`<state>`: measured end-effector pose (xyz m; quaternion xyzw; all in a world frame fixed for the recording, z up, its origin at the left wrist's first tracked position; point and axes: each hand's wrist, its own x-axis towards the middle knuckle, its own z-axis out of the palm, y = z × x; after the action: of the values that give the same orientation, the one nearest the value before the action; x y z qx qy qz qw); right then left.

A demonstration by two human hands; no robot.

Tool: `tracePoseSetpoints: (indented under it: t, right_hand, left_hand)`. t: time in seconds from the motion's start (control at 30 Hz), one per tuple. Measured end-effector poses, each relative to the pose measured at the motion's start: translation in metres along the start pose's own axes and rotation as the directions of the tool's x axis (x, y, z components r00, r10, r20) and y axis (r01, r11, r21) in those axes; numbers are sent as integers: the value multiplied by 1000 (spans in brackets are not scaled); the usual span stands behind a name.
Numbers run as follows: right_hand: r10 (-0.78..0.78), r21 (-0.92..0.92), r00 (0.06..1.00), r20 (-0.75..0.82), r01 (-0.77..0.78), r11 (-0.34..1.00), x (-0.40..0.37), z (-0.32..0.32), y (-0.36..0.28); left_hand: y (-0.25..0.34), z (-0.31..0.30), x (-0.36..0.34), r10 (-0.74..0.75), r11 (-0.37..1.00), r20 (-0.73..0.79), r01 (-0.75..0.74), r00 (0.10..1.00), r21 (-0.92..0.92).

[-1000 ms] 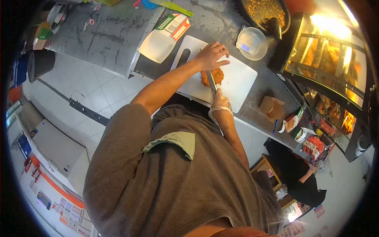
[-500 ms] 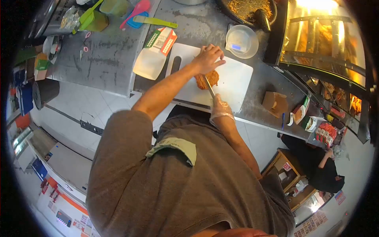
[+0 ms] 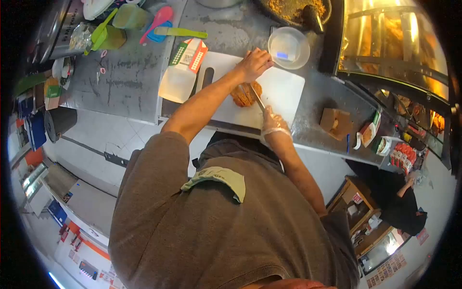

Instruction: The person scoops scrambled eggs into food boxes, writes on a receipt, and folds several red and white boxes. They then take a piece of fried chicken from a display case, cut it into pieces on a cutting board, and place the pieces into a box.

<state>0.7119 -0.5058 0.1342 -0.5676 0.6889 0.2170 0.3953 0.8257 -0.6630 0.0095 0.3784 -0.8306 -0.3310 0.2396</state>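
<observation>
A browned, breaded piece of fried food [image 3: 244, 97] lies on a white cutting board [image 3: 284, 89]. My right hand [image 3: 275, 122], in a clear plastic glove, grips a knife [image 3: 257, 98] whose blade crosses the right part of the piece. Palm down, my bare left hand [image 3: 255, 65] is over the blade's far end, its fingers extended. Whether it touches the blade or the food is hidden. Left of the board, an open carton [image 3: 180, 79] with a red and green printed flap overlaps its edge.
Behind the board stand a clear round bowl [image 3: 289, 50] on a scale and a dark pan [image 3: 288, 17] of crumbs. A lit glass display case [image 3: 394, 43] borders the right. Green [image 3: 183, 32] and pink [image 3: 159, 21] utensils lie back left. Another person [image 3: 402, 207] is at far right.
The view has shifted slightly. Against the food, the knife now lies farther right, and more of the piece shows on its left. My left hand's fingers are closer together.
</observation>
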Motion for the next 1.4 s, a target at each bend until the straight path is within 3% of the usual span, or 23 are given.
tracePoseSetpoints:
  t: [0.03,0.1,0.13,0.23,0.3,0.37,0.4,0.43,0.5,0.53,0.57,0.63,0.73,0.77,0.83,0.9,0.97,1.03,1.07,1.17,1.2,1.3,1.4]
  right_hand:
    - [9,7,1000,23,-9,1000,2,14,5]
    - [109,236,991,83,-126,964,36,53,20]
    - [-28,90,999,-22,30,995,47,74,23]
    - [-91,87,987,-135,104,991,55,90,26]
    - [-88,123,992,-93,99,987,49,63,28]
    - [-75,-11,997,-33,75,997,34,23,25]
    - [-59,-7,998,9,59,998,14,-8,15]
    - [-55,0,998,20,55,998,16,-11,14]
    - [22,36,994,108,-26,999,26,-16,15]
    - [82,183,991,104,-100,978,30,-8,18]
    - [83,180,991,101,-100,979,48,13,24]
    - [-72,29,981,-182,78,997,75,67,44]
    - [-33,61,998,-54,36,997,68,40,44]
    - [-23,121,1000,16,21,992,60,13,38]
    - [-96,15,995,-25,96,995,27,-34,24]
    - [-63,-61,997,40,66,996,9,-48,20]
    - [-24,-54,1000,13,25,998,27,-19,28]
    - [27,208,996,-87,-9,978,52,14,39]
    - [-40,84,993,-111,50,995,75,38,47]
    - [-19,211,991,-129,46,976,92,60,64]
    - [-67,160,990,-121,86,983,85,47,64]
    - [-22,-23,981,-192,18,1000,57,13,60]
    - [76,54,961,-267,-64,996,66,26,73]
  left_hand:
    - [3,7,-10,-12,1000,19,12,1000,-12]
    - [-4,13,-12,111,964,-68,-91,991,250]
    - [-4,12,-11,52,988,7,-53,999,143]
    - [-2,5,-13,59,996,15,-60,998,66]
    - [-4,6,-9,67,996,8,-68,998,56]
    - [-14,12,0,-129,989,-325,99,937,-106]
    - [-5,-3,8,-185,965,-216,135,959,-225]
    - [-5,2,6,-190,963,-204,143,960,-228]
    - [-12,24,3,-122,981,-297,69,947,-182]
    - [-27,33,6,-77,992,-384,30,920,-127]
    - [-27,30,10,-75,992,-388,27,919,-127]
    - [-17,23,2,73,993,-351,-34,933,116]
    - [-12,14,13,-4,1000,-228,9,974,18]
    - [-11,10,20,20,1000,-234,-14,972,25]
    - [-15,8,23,-138,990,-285,123,948,-71]
    - [-13,18,27,-124,985,-348,73,929,-158]
    - [-18,29,26,-112,989,-357,70,927,-130]
    - [-22,27,25,-50,998,-328,37,943,-44]
    - [-17,23,21,-34,999,-335,41,942,14]
    - [-15,29,14,-36,999,-277,44,960,23]
    - [-13,19,23,-46,999,-236,47,971,-1]
    - [15,-25,19,8,998,-462,-37,887,-53]
    - [16,-75,-29,-1,996,-566,52,825,75]
